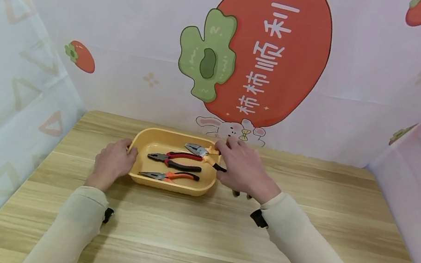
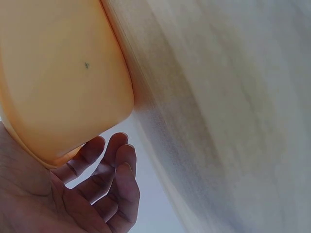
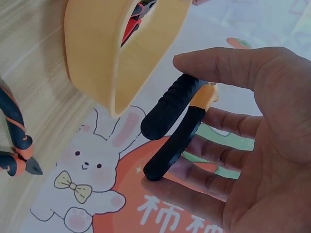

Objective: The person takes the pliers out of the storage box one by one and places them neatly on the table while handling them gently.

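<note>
My left hand (image 1: 114, 161) grips the left end of a yellow plastic tray (image 1: 171, 186) by its rim. In the left wrist view, the fingers (image 2: 127, 184) curl beside the tray's outer wall (image 2: 68, 63). Over the tray's right end, my right hand (image 1: 244, 168) holds combination pliers (image 1: 196, 149) with yellow-and-black handles, jaws pointing left. The right wrist view shows their black grips (image 3: 172, 138) between thumb and fingers. Inside the tray lie red-and-black pliers (image 1: 177, 161) and, closer to the front wall, orange-and-black needle-nose pliers (image 1: 169, 175).
Another pair of orange-and-black pliers (image 3: 17, 131) lies on the wooden table (image 1: 191, 241) right of the tray, mostly hidden under my right wrist in the head view. A white printed cloth (image 1: 147, 35) with a large persimmon picture stands behind the table.
</note>
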Tool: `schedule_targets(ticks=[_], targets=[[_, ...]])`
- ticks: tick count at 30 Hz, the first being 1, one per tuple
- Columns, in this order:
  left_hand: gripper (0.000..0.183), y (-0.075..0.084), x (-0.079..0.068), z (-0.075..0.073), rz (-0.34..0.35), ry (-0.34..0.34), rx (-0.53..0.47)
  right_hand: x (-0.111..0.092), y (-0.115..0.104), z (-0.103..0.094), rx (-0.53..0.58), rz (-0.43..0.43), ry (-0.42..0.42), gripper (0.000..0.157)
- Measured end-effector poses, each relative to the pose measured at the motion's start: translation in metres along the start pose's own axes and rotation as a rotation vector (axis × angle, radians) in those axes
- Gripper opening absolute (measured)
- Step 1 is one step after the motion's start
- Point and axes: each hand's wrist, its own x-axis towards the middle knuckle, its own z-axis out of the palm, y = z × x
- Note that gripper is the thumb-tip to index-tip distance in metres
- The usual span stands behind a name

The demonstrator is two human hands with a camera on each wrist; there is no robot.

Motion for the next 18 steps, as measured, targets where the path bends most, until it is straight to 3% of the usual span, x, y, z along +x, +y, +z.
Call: schedule_targets(ticks=[18], targets=[[0.038, 0.000, 0.000, 0.000, -0.006, -0.002, 0.013, -0.016, 0.024, 0.001, 0.048, 0.082, 0.043, 0.047]])
